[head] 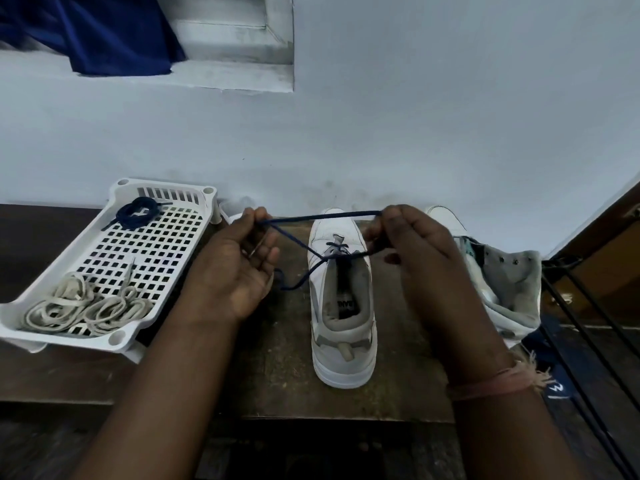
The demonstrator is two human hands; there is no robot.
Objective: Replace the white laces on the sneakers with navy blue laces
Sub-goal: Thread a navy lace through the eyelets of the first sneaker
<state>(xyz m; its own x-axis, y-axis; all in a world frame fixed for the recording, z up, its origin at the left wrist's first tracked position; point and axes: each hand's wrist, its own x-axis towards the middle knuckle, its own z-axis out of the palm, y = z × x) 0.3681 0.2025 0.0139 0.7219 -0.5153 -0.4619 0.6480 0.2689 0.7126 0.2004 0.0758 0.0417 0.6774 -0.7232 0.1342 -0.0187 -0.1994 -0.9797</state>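
i have the middle sneaker (341,306) standing heel toward me on the dark wooden table (277,375), toe to the wall. the navy blue lace (322,215) already runs through the lowest eyelets near the toe, and both ends come up out of the shoe. my left hand (239,268) pinches one run of it between thumb and curled fingers, with a slack tail dropping below the palm toward the table. my right hand (412,247) pinches the other run at its fingertips, fingers curled tight round the cord. the stretch between the two hands is taut, above the toe.

the step i judge to be in hand is evening out the two ends before threading the next eyelets. to do it well i would pull both sides up together with equal tension, compare the tails, and slide the lace through the bottom eyelets until they match. i would keep the cord flat and untwisted, and not tug so hard that the shoe tips.

the second sneaker (502,271) lies at the right, tongue open, with no lace that i can see. in the white perforated tray (114,337) at the left lie the removed white laces (83,306), and at its far end a coiled spare navy lace (136,211), presumably for that shoe.
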